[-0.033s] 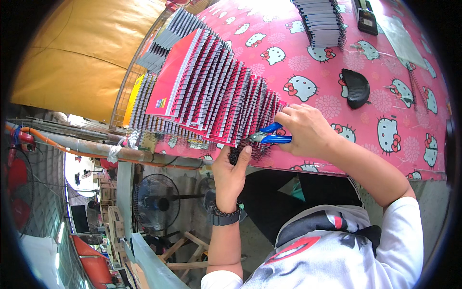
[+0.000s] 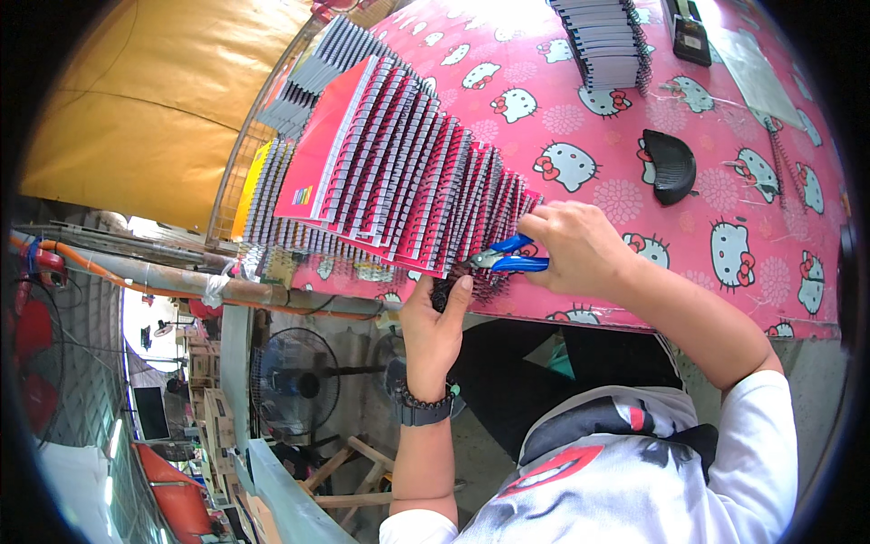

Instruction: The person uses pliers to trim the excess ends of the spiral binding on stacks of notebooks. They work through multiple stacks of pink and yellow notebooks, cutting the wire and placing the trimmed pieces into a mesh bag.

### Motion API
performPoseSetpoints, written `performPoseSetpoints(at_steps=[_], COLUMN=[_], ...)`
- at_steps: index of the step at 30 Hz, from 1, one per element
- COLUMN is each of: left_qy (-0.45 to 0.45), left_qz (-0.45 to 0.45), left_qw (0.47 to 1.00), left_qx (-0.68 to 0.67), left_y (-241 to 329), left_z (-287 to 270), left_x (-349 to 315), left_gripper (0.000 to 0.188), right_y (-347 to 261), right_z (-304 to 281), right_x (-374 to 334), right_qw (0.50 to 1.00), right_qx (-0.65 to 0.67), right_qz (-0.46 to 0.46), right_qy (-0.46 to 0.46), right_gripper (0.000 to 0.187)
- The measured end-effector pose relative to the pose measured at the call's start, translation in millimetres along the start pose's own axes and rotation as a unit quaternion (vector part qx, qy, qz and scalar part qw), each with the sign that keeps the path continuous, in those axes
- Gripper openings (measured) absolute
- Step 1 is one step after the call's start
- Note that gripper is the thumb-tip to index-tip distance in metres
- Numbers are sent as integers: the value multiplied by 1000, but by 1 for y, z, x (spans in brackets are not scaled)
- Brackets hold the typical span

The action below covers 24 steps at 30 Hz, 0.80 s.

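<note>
A long fanned row of red spiral-bound notebooks (image 2: 399, 172) lies overlapped on a table with a pink cartoon-cat cloth (image 2: 725, 299). My right hand (image 2: 580, 245) grips small blue-handled cutters (image 2: 512, 261), their jaws at the black wire binding of the nearest notebook by the table's front edge. My left hand (image 2: 435, 322) reaches up from below and pinches the end of that black wire spiral (image 2: 449, 290). A dark beaded wristband and a watch sit on my left wrist.
A stack of grey-edged notebooks (image 2: 603, 41) stands at the back, a black curved object (image 2: 669, 165) lies mid-table, and loose wire spirals (image 2: 781, 145) lie right. More grey notebooks (image 2: 304, 86) fan out far left. Below the table stands a floor fan (image 2: 294, 381).
</note>
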State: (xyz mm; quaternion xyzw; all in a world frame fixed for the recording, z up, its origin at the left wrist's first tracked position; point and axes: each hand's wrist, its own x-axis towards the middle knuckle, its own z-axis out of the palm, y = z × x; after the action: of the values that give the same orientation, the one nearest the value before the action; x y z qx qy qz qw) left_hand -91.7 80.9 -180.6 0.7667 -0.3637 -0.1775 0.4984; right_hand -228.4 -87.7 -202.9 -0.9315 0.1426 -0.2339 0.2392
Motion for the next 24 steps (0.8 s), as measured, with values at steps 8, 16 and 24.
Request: performPoseSetpoints(at_steps=[8, 16, 24], left_qy=[28, 101, 87], left_qz=[47, 136, 133], left_qw=[995, 974, 973], left_qx=[89, 152, 167], left_y=[10, 4, -16], left_z=[7, 22, 6], left_x=[-7, -5, -14], left_gripper=[23, 27, 28], right_y=[17, 10, 21], right_z=[1, 1, 16], right_x=[-8, -6, -15], right_qw=[997, 998, 996], right_qx=[-17, 17, -27], right_qz=[-27, 27, -42], right_qy=[77, -48, 72], right_gripper=[38, 35, 44])
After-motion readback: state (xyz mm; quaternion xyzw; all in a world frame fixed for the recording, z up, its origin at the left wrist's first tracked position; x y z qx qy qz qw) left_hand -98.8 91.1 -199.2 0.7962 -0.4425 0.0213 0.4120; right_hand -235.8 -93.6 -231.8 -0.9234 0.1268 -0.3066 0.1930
